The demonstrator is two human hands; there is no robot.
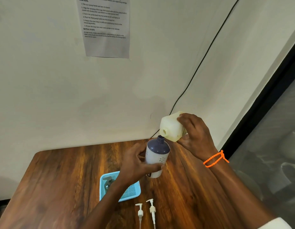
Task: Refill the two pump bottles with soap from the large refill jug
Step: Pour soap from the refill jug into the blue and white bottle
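Note:
My left hand grips a white pump bottle with a dark blue shoulder and an open neck, held upright above the wooden table. My right hand holds the pale yellow refill jug tipped over, its open spout just above and right of the bottle's neck. No soap stream is visible. Two white pump heads with their tubes lie on the table near the front edge.
A blue mesh tray sits on the table under my left forearm, with a clear pump bottle lying in it. A black cable runs down the wall behind. A printed sheet hangs on the wall.

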